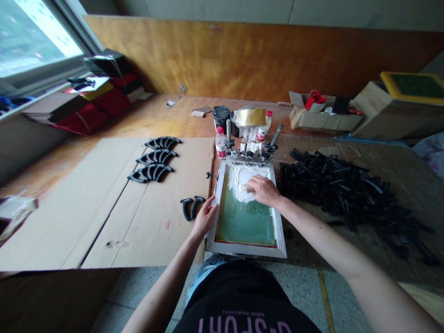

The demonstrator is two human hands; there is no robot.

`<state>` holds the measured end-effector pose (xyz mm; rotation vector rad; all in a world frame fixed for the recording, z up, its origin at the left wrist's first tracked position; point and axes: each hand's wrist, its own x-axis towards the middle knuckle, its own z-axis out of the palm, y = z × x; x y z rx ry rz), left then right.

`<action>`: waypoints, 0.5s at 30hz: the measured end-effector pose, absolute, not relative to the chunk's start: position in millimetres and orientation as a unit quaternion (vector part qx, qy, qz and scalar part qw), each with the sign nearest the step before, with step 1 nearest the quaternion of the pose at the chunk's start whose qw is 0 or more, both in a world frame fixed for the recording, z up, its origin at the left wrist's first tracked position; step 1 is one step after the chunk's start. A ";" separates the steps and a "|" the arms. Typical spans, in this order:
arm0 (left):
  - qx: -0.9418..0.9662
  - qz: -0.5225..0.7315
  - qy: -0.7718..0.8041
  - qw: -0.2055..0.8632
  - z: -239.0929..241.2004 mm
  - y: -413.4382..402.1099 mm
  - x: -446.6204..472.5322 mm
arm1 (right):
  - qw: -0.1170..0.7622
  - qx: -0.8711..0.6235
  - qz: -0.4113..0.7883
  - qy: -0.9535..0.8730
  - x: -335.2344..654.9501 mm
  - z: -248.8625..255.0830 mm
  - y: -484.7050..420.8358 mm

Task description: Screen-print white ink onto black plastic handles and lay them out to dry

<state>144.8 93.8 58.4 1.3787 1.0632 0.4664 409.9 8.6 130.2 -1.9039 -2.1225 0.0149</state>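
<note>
On the black shirt (239, 286) at the lower edge, small lettering reads "NEW FASHION"; the larger pink letters below it are cut off by the picture's edge. Two bottles with red caps, the left bottle (220, 144) and the right bottle (265, 127), carry red-and-white labels whose words are too small to read. Faint red handwritten marks (172, 224) show on the cardboard sheet (114, 203), but I cannot make them out.

A black tub (221, 114) stands behind the left bottle; its contents cannot be told. Farther right on the worktop (166, 115), an open cardboard box (307, 119) holds a red item (315, 100) and a dark one. Beside it, a yellow-framed green panel (414, 88) lies on a larger carton (373, 111).

The screen frame (248, 251) lies in front of the person, its mesh (246, 226) green, with white paste (231, 175) smeared around a pale patch at the far end. The right hand (262, 188) is closed around a small pale scraper (249, 188) over that paste. The left hand (207, 213) is partly open against the frame's left edge; I cannot tell whether it grips. Two black handles (187, 209) lie just beside it, three rows of similar pieces (152, 172) farther off, and a heap of black pieces (347, 189) right of the frame.
</note>
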 end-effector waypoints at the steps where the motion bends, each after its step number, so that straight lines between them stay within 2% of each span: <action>1: 0.597 0.204 0.465 0.621 58.8 93.9 144.5 | 0.147 -0.665 -0.012 -0.732 406.9 124.8 6.9; 5: 0.591 0.201 0.468 0.625 60.2 93.8 143.8 | 0.158 -0.631 -0.013 -0.760 396.8 110.9 -6.5; 8: 0.595 0.194 0.471 0.622 69.6 93.6 143.7 | 0.181 -0.647 0.009 -0.741 401.1 122.7 3.6; 15: 0.573 0.213 0.445 0.654 143.1 98.0 144.5 | 0.245 -0.792 -0.018 -0.558 467.3 161.7 58.1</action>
